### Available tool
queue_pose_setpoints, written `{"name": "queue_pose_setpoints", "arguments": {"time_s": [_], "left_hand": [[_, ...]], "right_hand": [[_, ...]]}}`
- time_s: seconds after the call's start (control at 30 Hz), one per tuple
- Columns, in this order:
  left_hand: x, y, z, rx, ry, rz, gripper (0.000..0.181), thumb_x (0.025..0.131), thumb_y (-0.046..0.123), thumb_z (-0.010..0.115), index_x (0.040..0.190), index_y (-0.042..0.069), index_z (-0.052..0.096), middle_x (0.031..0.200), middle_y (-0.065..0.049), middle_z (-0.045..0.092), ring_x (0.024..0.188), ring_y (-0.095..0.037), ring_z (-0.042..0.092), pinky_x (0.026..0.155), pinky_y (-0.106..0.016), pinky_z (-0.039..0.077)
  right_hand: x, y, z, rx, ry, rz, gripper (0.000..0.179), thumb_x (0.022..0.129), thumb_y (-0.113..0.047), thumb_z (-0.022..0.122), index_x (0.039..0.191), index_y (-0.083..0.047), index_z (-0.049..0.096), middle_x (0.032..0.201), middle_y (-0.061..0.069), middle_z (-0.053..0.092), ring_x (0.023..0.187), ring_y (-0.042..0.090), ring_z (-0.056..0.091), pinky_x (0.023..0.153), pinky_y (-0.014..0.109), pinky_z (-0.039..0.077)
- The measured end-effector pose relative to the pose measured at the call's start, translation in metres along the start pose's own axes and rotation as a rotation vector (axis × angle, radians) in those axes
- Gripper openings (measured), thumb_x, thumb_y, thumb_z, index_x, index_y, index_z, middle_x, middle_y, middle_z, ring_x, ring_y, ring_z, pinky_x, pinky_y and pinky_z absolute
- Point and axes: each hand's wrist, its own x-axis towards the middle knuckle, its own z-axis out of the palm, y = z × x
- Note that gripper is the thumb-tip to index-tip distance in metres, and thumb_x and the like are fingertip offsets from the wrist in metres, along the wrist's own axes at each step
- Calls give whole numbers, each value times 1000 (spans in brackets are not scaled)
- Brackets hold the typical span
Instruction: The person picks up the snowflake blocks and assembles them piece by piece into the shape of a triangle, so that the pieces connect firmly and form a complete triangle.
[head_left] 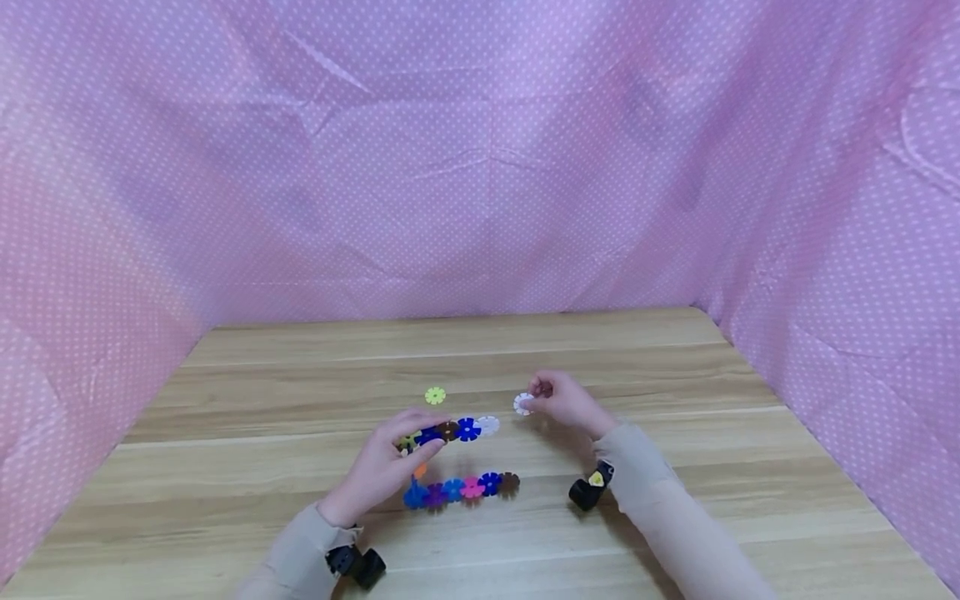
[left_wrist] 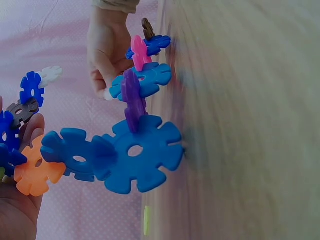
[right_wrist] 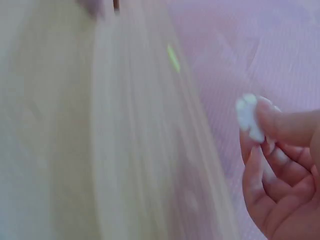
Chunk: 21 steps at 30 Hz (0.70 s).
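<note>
My left hand point(head_left: 378, 462) grips a bent chain of interlocking plastic snowflake discs at its curved end, near an orange disc point(left_wrist: 39, 167). One arm of the chain runs right past a brown disc and a dark blue disc point(head_left: 468, 429) to a white end disc point(head_left: 489, 426). Nearer to me, the other arm has blue, purple and pink discs point(head_left: 472, 487) and ends in a brown disc point(head_left: 509, 484). To the right of the chain, my right hand point(head_left: 567, 404) pinches a loose white disc point(right_wrist: 248, 117) between thumb and fingers, apart from the chain. Fingers hide part of the chain.
A loose yellow-green disc point(head_left: 435, 396) lies on the wooden table point(head_left: 300, 367) beyond my left hand. Pink dotted cloth point(head_left: 480, 208) hangs round the back and sides. Each wrist wears a black camera point(head_left: 588, 490).
</note>
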Motion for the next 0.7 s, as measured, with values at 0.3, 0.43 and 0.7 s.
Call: {"name": "queue_pose_setpoints", "arguments": {"time_s": [0.3, 0.43, 0.7], "left_hand": [[-1, 1, 2, 1, -2, -2, 27, 91, 22, 64, 117, 15, 67, 120, 5, 63, 117, -20, 56, 97, -50, 45], [0, 1, 2, 3, 6, 5, 27, 91, 21, 64, 117, 17, 67, 119, 5, 64, 116, -20, 56, 96, -49, 45], [0, -1, 2, 12, 33, 19, 27, 91, 18, 63, 117, 12, 67, 119, -4, 65, 115, -24, 57, 96, -46, 46]], "right_hand": [[-23, -13, 11, 160, -32, 26, 17, 89, -18, 65, 90, -3, 58, 78, 5, 61, 72, 16, 56, 70, 30, 50], [-31, -24, 13, 280, -77, -3, 21, 92, -14, 61, 101, 4, 54, 71, 4, 59, 67, 14, 57, 65, 27, 52], [-42, -37, 11, 290, -48, -29, 30, 92, -10, 59, 117, 5, 53, 71, 1, 62, 68, 15, 59, 68, 35, 55]]}}
